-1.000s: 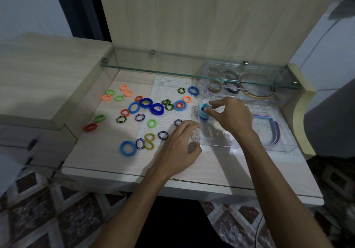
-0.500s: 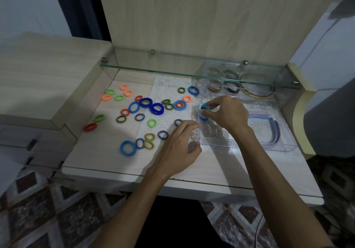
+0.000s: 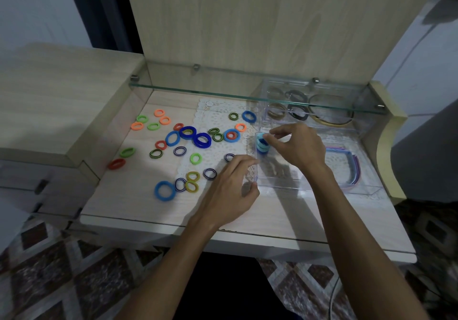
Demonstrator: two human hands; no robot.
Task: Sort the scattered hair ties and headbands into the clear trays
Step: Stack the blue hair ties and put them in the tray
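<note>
Bare surface (image 3: 138, 195) along front edge, room to pass. Hair ties (image 3: 188, 143) spread thick across left middle. Glass shelf (image 3: 223, 91) low over back. Clear tray (image 3: 297, 183) blocks right side. Wood wall (image 3: 81, 146) shuts in left.

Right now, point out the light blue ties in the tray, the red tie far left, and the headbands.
light blue ties (image 3: 260, 143), head view, stack's front.
red tie (image 3: 116, 164), head view, its band.
headbands (image 3: 353, 168), head view, right-hand curve.

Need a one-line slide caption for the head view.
Right hand places blue hair ties in the clear tray while left hand steadies its edge.
</note>
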